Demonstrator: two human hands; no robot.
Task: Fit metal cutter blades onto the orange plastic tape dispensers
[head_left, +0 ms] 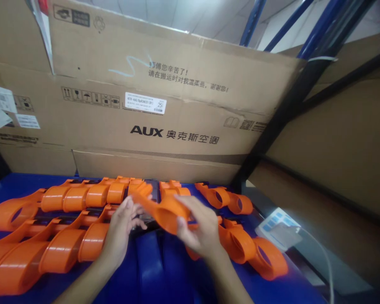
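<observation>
My right hand (198, 226) is closed around the cup-like ring end of an orange plastic part (164, 213), raised above the blue surface. At its narrow handle end, my left hand (123, 226) has thumb and index finger against the part, the other fingers loosely curled. Some of the left fingertips are blurred. Similar orange parts (61, 251) lie in overlapping rows to the left. More orange parts (239, 245) sit at the right, beside my right hand. Behind the held part, a dark flat object (156, 191) is partly hidden.
A blue cover (148, 270) spreads over the work surface. Behind it stands a large cardboard panel (183, 114) with printing. A dark metal post (269, 126) slants at the right. Near the right edge lies a white and blue box (278, 228) with a white cable (324, 257).
</observation>
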